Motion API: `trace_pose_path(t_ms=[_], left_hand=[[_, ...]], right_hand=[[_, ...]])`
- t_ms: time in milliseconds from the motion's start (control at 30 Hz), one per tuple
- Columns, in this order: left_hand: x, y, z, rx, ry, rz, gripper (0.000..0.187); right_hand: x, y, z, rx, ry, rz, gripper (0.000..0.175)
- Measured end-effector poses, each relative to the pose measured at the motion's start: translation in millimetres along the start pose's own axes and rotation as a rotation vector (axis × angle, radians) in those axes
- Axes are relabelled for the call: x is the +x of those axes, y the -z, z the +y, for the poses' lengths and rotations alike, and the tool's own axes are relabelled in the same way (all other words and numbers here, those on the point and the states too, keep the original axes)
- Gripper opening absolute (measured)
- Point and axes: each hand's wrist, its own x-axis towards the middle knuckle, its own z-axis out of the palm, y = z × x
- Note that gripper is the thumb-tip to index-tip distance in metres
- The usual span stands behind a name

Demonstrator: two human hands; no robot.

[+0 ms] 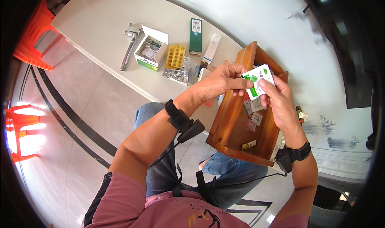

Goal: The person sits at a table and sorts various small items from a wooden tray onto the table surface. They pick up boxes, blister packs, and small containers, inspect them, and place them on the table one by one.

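Between my two hands is a flat white-and-green printed packet point(264, 72). My left hand point(227, 77) pinches its left edge with thumb and fingers, while my right hand point(278, 98) grips the lower right side, thumb on the front face. Beneath the packet a wooden drawer point(222, 130) rests at the table's end, partly over my leg. Inside the drawer lie small printed sachets point(257, 118) and a small yellow-and-white item point(249, 145). My hands hide part of the drawer's contents.
On the pale table point(99, 20) are a chrome tap fitting point(130, 49), an open white-and-green carton point(147, 63) with packets inside, yellow blister packs point(179, 56), a clear plastic bag point(190, 67), a dark green box point(195, 43) and a long white box point(213, 46). Orange plastic stools point(36, 32) stand left.
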Motion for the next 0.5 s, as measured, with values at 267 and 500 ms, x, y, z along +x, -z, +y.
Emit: trace_pose_path(t_ms=[267, 500], left_hand=[[-5, -2, 8, -0.019, -0.047, -0.053, 0.011], [-5, -3, 13, 0.068, -0.044, -0.061, 0.015]], right_hand=[[-2, -2, -10, 0.072, -0.047, -0.064, 0.022], [0, 2, -7, -0.097, 0.12, -0.051, 0.02]])
